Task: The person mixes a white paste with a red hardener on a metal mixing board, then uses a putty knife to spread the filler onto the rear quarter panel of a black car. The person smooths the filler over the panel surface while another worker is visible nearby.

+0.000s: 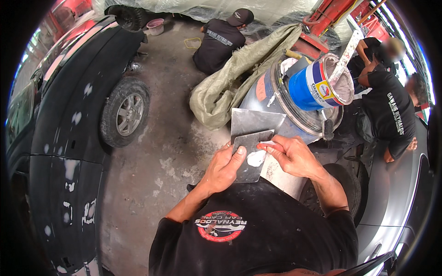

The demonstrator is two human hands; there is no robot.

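My left hand (224, 166) grips a grey flat plate (248, 175) by its left edge, thumb on top. A dab of white putty (256, 158) sits on the plate. My right hand (294, 156) is closed around a small red tube (270, 146), its end over the plate just above the putty. Beyond the plate, a larger grey metal sheet (258, 120) lies at the drum's near side. A blue paint can (317, 85) stands tilted in view on the drum (260, 99), with a putty-smeared stick (346, 55) in it.
At left is a dark car body (64, 124) with white filler patches and a wheel (125, 112). An olive tarp (209, 106) lies beside the drum. One person (223, 43) crouches ahead; two people work at right by a silver car (391, 202). A pink bucket (155, 26) stands far off.
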